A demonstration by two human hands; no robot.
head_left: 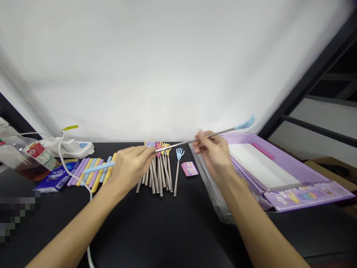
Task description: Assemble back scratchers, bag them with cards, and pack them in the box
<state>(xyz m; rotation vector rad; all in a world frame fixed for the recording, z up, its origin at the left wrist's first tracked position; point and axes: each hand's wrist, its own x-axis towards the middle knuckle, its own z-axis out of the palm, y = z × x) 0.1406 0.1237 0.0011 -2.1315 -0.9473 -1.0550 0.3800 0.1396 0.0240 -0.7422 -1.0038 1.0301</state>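
My left hand (129, 165) is closed around a light blue handle (99, 167), which sticks out to its left. From its fingertips a thin metal rod runs up to the right, ending in a blue hand-shaped head; this is a telescopic back scratcher (245, 124). Partway along that rod, my right hand (209, 149) pinches it, slightly blurred. Below and between the hands lie several metal back scratchers (158, 175) with coloured heads. One with a blue head (180, 153) rests apart from the pile. Several pastel handles (93, 173) lie in a row left of my left hand.
A small stack of pink cards (189, 168) lies near the purple display box (251, 139) on the right. At left are a tissue pack (57, 176), a bottle (30, 156), a power strip (83, 149) and a white cable (67, 169) crossing the black table (161, 230).
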